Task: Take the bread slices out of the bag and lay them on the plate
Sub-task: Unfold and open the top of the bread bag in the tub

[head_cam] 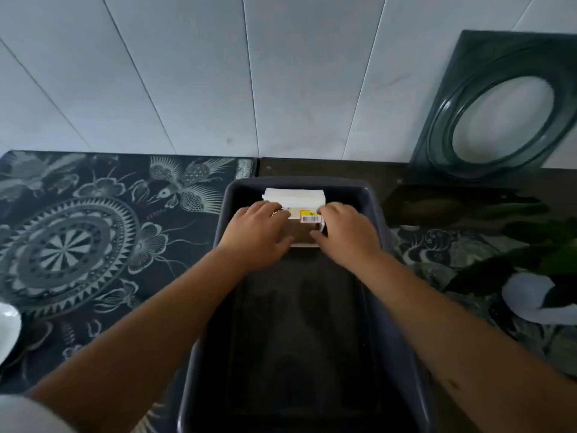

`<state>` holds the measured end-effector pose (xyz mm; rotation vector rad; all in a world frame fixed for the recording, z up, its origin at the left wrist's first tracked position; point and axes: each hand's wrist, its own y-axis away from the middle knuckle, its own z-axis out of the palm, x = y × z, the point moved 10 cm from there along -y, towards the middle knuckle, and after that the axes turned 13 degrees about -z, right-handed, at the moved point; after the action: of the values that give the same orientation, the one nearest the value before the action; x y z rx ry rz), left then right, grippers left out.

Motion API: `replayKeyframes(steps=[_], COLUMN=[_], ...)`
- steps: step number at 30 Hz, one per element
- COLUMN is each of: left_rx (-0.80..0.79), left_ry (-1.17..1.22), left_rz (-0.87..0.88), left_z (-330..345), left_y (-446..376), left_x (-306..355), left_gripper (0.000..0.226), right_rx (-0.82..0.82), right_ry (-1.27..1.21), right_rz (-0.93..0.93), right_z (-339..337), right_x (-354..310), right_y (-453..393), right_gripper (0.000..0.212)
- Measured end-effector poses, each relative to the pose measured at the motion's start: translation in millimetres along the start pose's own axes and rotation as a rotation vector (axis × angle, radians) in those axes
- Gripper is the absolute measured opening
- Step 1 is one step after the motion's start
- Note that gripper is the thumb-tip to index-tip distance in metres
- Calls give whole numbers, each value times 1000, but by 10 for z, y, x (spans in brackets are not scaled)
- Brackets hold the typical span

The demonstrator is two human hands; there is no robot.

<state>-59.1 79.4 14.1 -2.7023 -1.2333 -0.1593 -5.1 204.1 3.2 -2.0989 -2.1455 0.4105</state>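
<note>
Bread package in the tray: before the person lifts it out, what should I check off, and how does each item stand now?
1. Both hands on the bread package: ok; left hand and right hand rest on its two ends.
2. Firm grip: cannot tell; fingers hide the contact.
3. Package opened: cannot tell.
4. Slices out: not ok; none visible outside the package.
5. Plate ready: cannot tell; only a white rim shows at the left edge.
6. Dark tray otherwise bare: ok.

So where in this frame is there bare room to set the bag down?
Most of the dark tray floor nearer the person than the bread bag is bare. The far end is crowded: left hand and right hand flank the bag.
</note>
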Motion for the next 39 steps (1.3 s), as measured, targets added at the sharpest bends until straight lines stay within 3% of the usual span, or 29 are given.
replayKeyframes(steps=[3, 8, 13, 17, 26, 34, 39], left_rx=[-5, -47, 1, -3, 111, 37, -54], left_ry=[55, -125, -192, -156, -46, 25, 31], left_rz=[6, 116, 172, 174, 246, 265, 258], left_z=[166, 534, 640, 572, 32, -7, 107], left_y=[-443, -804, -936, -884, 168, 1441, 2083], left_x=[-138, -190, -279, -303, 14, 298, 356], left_gripper=[45, 45, 27, 27, 21, 27, 39], right_rx=[-62, -174, -230, -203, -94, -109, -130], right_ry=[89, 261, 250, 190, 110, -38, -83], right_rz=[-124, -357, -424, -418, -426, -456, -449], right_z=[218, 531, 694, 620, 88, -136, -145], right_x=[-3, -40, 26, -7, -546, -1220, -1559], right_y=[-414, -791, -875, -805, 78, 1226, 1809], right_gripper=[44, 40, 36, 31, 31, 33, 45])
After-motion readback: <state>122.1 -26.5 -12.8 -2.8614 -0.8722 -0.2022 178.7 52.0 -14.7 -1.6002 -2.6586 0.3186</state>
